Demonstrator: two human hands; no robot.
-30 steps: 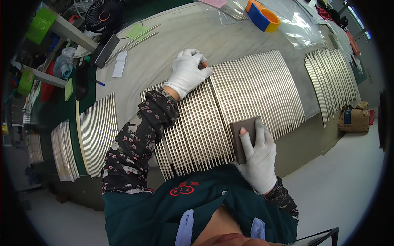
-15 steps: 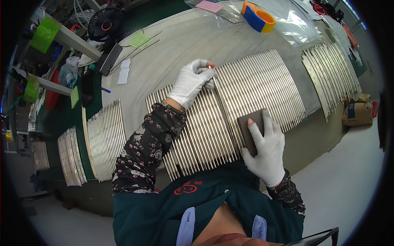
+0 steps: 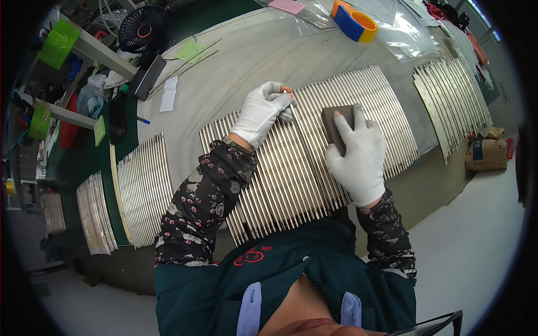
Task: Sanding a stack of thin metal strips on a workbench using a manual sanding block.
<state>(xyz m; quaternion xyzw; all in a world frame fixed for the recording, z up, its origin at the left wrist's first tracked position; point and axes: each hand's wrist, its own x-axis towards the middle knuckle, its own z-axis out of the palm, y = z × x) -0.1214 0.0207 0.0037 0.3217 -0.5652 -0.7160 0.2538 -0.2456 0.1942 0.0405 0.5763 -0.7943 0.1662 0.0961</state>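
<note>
Gloved left hand (image 3: 262, 113) pinches a rod tip (image 3: 285, 91); at its four o'clock, the gloved right hand (image 3: 361, 157) grips a brown block (image 3: 330, 127) on the silvery rods (image 3: 386, 120).

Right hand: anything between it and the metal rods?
Yes, the brown block: it sits over the metal rods, under the right hand's thumb and fingers. Nothing else visible is between; whether the palm touches the rods, can't tell.
</note>
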